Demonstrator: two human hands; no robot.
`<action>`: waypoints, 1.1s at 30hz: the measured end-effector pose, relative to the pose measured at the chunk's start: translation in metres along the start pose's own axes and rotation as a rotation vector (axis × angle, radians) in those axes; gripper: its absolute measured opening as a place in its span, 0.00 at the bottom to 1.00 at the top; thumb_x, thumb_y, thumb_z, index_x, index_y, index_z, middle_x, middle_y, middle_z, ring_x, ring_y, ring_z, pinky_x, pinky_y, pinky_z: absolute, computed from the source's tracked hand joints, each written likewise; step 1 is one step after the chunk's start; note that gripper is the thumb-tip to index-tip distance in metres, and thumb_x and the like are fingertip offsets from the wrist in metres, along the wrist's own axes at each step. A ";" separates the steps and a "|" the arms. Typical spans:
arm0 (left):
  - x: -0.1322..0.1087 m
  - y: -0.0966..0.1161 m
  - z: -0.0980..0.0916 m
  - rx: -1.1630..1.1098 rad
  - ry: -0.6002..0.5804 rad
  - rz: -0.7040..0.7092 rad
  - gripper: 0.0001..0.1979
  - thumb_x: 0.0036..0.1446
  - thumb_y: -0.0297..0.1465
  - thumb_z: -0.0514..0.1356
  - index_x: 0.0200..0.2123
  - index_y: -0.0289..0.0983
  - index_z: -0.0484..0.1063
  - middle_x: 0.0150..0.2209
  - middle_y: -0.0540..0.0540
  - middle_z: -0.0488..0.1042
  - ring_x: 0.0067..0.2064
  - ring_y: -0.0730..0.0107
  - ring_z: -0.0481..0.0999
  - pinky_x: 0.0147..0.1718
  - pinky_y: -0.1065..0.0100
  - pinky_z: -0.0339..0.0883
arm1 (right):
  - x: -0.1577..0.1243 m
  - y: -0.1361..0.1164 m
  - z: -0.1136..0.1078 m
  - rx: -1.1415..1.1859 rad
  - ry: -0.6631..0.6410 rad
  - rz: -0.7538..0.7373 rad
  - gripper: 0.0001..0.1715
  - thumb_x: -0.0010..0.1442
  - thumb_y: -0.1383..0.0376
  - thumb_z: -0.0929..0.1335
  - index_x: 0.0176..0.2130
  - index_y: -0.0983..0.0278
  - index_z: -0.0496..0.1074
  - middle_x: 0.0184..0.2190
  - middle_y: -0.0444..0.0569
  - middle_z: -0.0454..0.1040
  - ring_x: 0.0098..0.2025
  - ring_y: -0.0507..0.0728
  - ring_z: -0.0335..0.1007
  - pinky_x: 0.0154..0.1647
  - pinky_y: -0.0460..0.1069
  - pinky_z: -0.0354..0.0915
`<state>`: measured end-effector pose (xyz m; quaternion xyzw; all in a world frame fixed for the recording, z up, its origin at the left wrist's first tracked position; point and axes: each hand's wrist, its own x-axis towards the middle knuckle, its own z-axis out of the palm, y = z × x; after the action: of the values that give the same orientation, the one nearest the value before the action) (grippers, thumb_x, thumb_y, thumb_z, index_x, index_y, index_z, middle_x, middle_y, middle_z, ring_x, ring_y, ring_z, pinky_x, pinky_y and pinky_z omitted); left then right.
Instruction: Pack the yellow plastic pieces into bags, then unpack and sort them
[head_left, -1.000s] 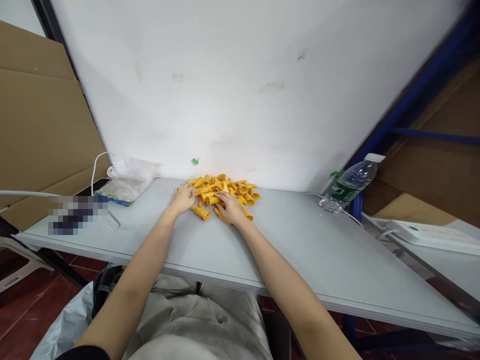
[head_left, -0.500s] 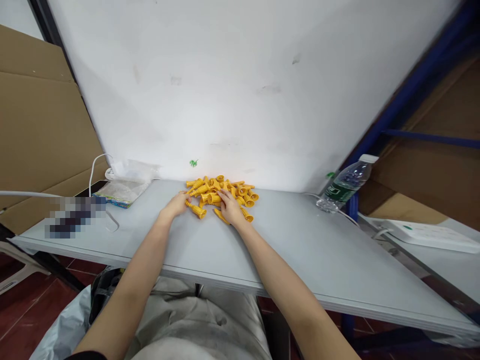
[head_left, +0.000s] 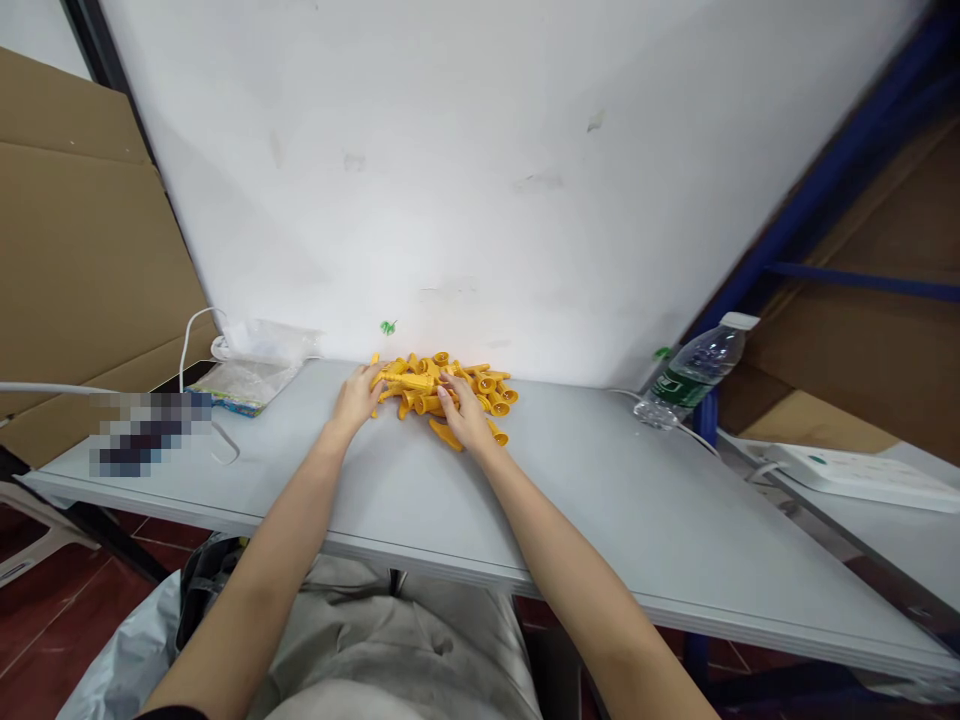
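Note:
A heap of yellow plastic pieces point(head_left: 420, 402), ribbed and with flared hollow ends, lies on the grey table against the white wall. My left hand point(head_left: 357, 398) is at the heap's left side, its fingers curled around the narrow end of one yellow piece point(head_left: 415, 381), which points right across the heap. My right hand point(head_left: 466, 415) rests over the right part, thumb and fingers apart, touching pieces there. What lies beneath its palm is hidden. One yellow piece point(head_left: 445, 433) lies on the table just left of my right wrist.
A water bottle point(head_left: 694, 370) leans at the right by the blue frame, with a white power strip point(head_left: 862, 475) beyond it. On the left are a clear plastic bag point(head_left: 251, 380), a white cable point(head_left: 182, 345) and a large cardboard sheet point(head_left: 82, 260). The table's front edge point(head_left: 450, 572) runs close to my body.
My left hand has turned and shifted slightly; the yellow piece that pointed toward me at the front left now points right over the heap. My right hand has barely moved.

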<state>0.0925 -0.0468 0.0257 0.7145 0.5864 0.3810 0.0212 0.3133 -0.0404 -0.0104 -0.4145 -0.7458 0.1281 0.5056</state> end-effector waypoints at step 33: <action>-0.004 0.002 0.003 -0.178 -0.150 0.037 0.20 0.61 0.32 0.55 0.56 0.41 0.65 0.46 0.48 0.77 0.44 0.67 0.77 0.48 0.65 0.69 | 0.013 -0.016 -0.025 -0.133 -0.147 -0.282 0.20 0.65 0.62 0.59 0.55 0.60 0.65 0.53 0.57 0.70 0.54 0.63 0.67 0.54 0.61 0.64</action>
<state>0.0960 -0.0499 0.0228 0.7469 0.5338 0.3775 0.1214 0.3254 -0.0463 0.0190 -0.3278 -0.8383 0.0360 0.4342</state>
